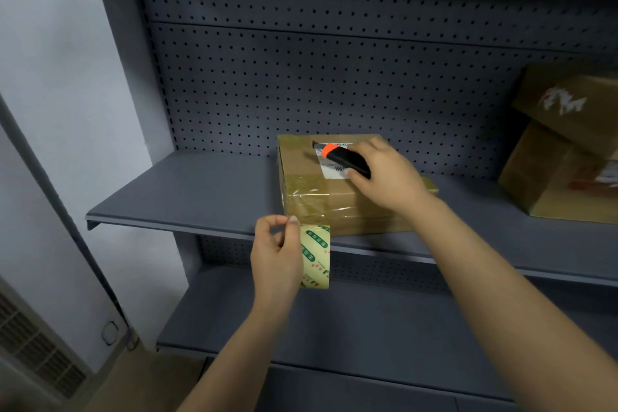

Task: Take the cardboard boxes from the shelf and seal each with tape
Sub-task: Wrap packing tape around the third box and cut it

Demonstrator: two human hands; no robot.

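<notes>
Here in the middle of the frame, my right hand is curled round a black utility knife with an orange tip. I hold it over the white barcode label on the taped cardboard box, which sits on the grey shelf. The label's text is too small to read. Lower centre, my left hand pinches a roll of clear tape bearing green print I cannot read. At the right edge, two more cardboard boxes sit stacked, the upper one tilted, their white markings blurred.
</notes>
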